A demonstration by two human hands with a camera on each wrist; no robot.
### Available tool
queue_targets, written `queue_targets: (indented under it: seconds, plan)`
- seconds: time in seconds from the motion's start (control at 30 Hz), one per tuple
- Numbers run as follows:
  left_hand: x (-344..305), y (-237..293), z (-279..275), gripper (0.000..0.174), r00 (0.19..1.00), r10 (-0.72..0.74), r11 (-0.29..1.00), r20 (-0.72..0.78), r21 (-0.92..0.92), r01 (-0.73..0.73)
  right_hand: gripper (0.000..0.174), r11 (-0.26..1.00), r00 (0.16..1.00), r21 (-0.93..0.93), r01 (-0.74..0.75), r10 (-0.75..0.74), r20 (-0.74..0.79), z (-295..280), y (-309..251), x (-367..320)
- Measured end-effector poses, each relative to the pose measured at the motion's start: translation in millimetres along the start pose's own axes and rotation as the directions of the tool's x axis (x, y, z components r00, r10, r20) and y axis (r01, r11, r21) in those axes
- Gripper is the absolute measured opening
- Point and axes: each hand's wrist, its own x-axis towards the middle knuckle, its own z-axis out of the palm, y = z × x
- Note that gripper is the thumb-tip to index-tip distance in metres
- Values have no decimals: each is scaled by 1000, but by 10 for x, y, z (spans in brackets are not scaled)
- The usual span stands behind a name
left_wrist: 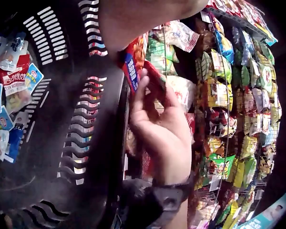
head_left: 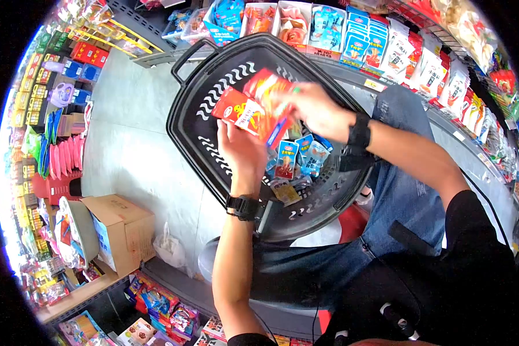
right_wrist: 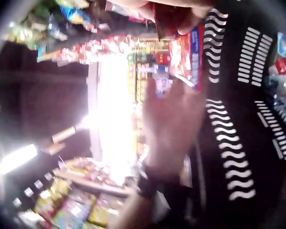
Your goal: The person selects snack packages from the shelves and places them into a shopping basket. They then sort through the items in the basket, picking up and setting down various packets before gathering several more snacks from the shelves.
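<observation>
My left hand (head_left: 242, 153) holds red snack packets (head_left: 236, 109) with yellow print over the black shopping basket (head_left: 181, 138); one shows a blue edge. Beside it my right hand (head_left: 320, 112), blurred, holds another red packet (head_left: 262, 83) close against them. In the left wrist view, the right hand (left_wrist: 162, 133) has its thumb and fingers about a dark red packet (left_wrist: 155, 76), near the blue-edged packet (left_wrist: 133, 62). At the top of the right wrist view, right-hand fingers (right_wrist: 195, 16) grip a dark red packet (right_wrist: 169, 21). Blue and red packets (head_left: 297, 155) lie in the basket.
Shelf boxes of snack packets (head_left: 328, 29) line the far side and the right. A cardboard box (head_left: 121, 225) and a white plastic bag (head_left: 170, 248) stand on the floor at left. The person's jeans-clad legs (head_left: 398, 155) flank the basket.
</observation>
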Motion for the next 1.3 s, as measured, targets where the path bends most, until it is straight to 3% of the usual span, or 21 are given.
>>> queue_targets:
  seconds: [0.07, 0.1, 0.2, 0.23, 0.27, 0.33, 0.37, 0.5, 0.6, 0.63, 0.67, 0.73, 0.83, 0.87, 0.93, 1.03, 1.13, 1.17, 1.2, 1.27, 1.3]
  plan:
    - [8, 25, 28, 45, 997, -14, 990, -72, 141, 24, 34, 990, 995, -122, 77, -69, 66, 97, 58, -137]
    - [21, 35, 3, 45, 995, -41, 978, -89, 200, 58, 37, 950, 996, -299, 90, -79, 49, 87, -4, -167]
    - [38, 65, 1, 44, 986, -35, 972, -161, 223, 71, 31, 961, 947, 3, 276, -272, 168, 155, 9, -108]
    - [42, 90, 7, 44, 996, -17, 983, -90, 182, 33, 35, 917, 920, -173, 360, -319, 227, 142, 22, -82]
    - [57, 104, 8, 42, 997, -16, 978, -76, 207, 32, 37, 799, 911, -449, 401, -297, 286, 108, 19, -61]
    - [76, 116, 5, 40, 998, -20, 966, -52, 256, 33, 34, 825, 946, -510, 242, -85, 312, 95, 177, -10]
    - [113, 115, -45, 33, 996, 3, 959, -94, 284, 24, 36, 832, 922, -474, 288, -107, 372, 104, 186, -13]
    - [148, 54, -162, 24, 978, 79, 881, -193, 472, 22, 33, 657, 892, -723, 215, 169, 420, 76, -26, -73]
    - [129, 84, -56, 22, 974, 157, 800, -162, 599, -29, 44, 605, 876, -647, 463, -202, 438, 7, 169, 65]
    - [96, 100, 18, 22, 975, 143, 825, -169, 565, -23, 54, 700, 895, -609, 372, -98, 435, -45, 111, 98]
    - [82, 106, 56, 23, 976, 129, 815, -174, 579, -5, 53, 820, 896, -468, 330, -117, 428, -57, 117, 183]
    - [24, 96, 219, 24, 976, 66, 845, -207, 532, 56, 54, 884, 890, -377, 276, -87, 447, -75, 1, 152]
    - [-7, 43, 240, 25, 986, 2, 825, -165, 557, 91, 54, 785, 846, -442, 434, -187, 499, -35, -54, 47]
    - [-8, 18, 224, 24, 989, -23, 821, -144, 562, 101, 48, 779, 826, -465, 421, -118, 550, -18, -137, -54]
    - [-101, 2, 211, 23, 970, -38, 762, -240, 621, 183, 38, 753, 802, -450, 481, -170, 573, -14, 141, 124]
    - [-141, -18, 156, 24, 983, -111, 706, -149, 684, 183, 23, 675, 694, -327, 661, -386, 608, -14, 451, 274]
    - [-190, -18, 232, 24, 979, -79, 688, -189, 701, 191, 18, 698, 726, -403, 592, -245, 642, -32, 75, -45]
    - [-178, 48, 86, 27, 979, -60, 684, -193, 707, 181, 17, 731, 669, -288, 618, -298, 681, 58, 266, 133]
    - [-250, 36, 212, 32, 983, -32, 637, -180, 754, 159, 20, 791, 700, -323, 520, -177, 692, 51, 121, -16]
    - [-301, 45, 313, 35, 987, -44, 622, -152, 769, 146, 25, 826, 687, -254, 504, -205, 697, 149, 286, 97]
    - [-291, 55, 307, 36, 990, -26, 621, -138, 774, 124, 23, 809, 697, -208, 550, -308, 647, 183, 286, 32]
